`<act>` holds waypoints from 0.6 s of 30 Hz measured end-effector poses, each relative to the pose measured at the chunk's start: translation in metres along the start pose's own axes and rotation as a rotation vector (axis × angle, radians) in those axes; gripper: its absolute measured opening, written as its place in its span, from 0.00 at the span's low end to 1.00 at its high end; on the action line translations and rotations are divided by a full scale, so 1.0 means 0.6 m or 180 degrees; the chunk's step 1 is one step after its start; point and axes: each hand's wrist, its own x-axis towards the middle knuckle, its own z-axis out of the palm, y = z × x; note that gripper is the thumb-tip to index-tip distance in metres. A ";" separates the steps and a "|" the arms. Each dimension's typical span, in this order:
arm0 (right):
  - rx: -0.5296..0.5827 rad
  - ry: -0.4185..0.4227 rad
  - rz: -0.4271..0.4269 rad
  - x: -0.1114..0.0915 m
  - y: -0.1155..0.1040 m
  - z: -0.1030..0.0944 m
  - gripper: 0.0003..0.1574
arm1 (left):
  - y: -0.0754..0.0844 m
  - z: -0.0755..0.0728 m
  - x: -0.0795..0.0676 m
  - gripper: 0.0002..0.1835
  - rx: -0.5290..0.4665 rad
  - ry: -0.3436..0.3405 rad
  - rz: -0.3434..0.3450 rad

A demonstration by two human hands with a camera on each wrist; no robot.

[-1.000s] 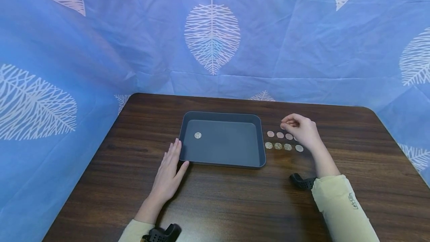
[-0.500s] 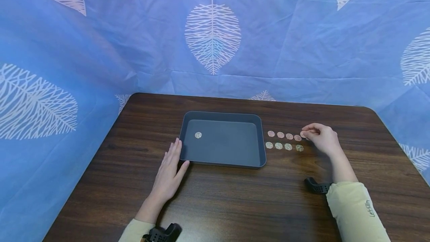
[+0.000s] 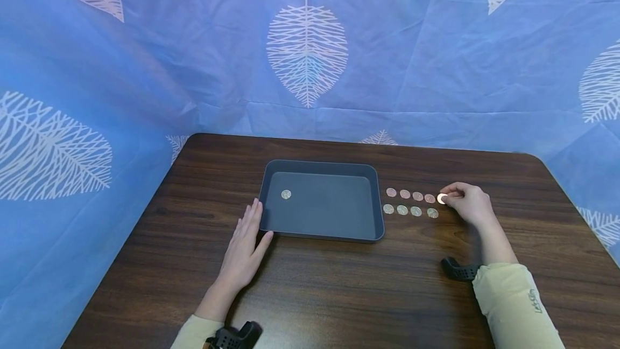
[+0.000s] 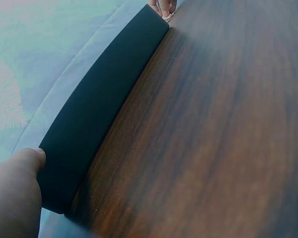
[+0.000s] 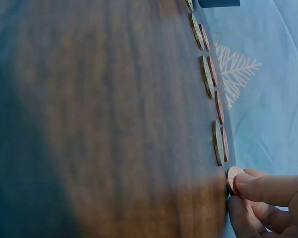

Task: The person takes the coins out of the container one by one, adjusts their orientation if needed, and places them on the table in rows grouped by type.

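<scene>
My right hand (image 3: 469, 203) pinches a coin (image 5: 233, 179) between thumb and fingers at the right end of the far row of coins. That far row holds several reddish coins (image 3: 417, 196); a nearer row of several yellowish coins (image 3: 402, 210) runs alongside it. My left hand (image 3: 242, 252) lies with straight fingers against the near left corner of a dark grey tray (image 3: 329, 238). In the left wrist view the thumb (image 4: 32, 159) touches the tray's outer wall (image 4: 97, 109). One silvery coin (image 3: 286, 194) lies inside the tray, toward its left side.
The dark wooden table (image 3: 339, 295) carries everything. A blue cloth with white leaf prints (image 3: 411, 69) hangs behind it and along its left side. Both coin rows start close to the tray's right wall. Each wrist wears a black camera mount (image 3: 457, 270).
My right hand has moved right and slightly nearer, from above the far row to its right end, with a coin in its fingers. The left hand and tray have stayed put.
</scene>
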 end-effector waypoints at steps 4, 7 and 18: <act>-0.0053 -0.0003 0.0057 -0.002 -0.001 0.001 0.15 | -0.002 -0.001 0.000 0.36 0.0015 -0.0037 -0.0017; -0.0091 0.0000 0.0080 -0.003 -0.002 0.002 0.15 | -0.003 -0.002 0.000 0.36 0.0023 -0.0057 -0.0024; -0.0166 -0.0019 0.0094 -0.012 -0.010 0.003 0.15 | -0.007 -0.003 -0.003 0.35 -0.0006 -0.0037 0.0036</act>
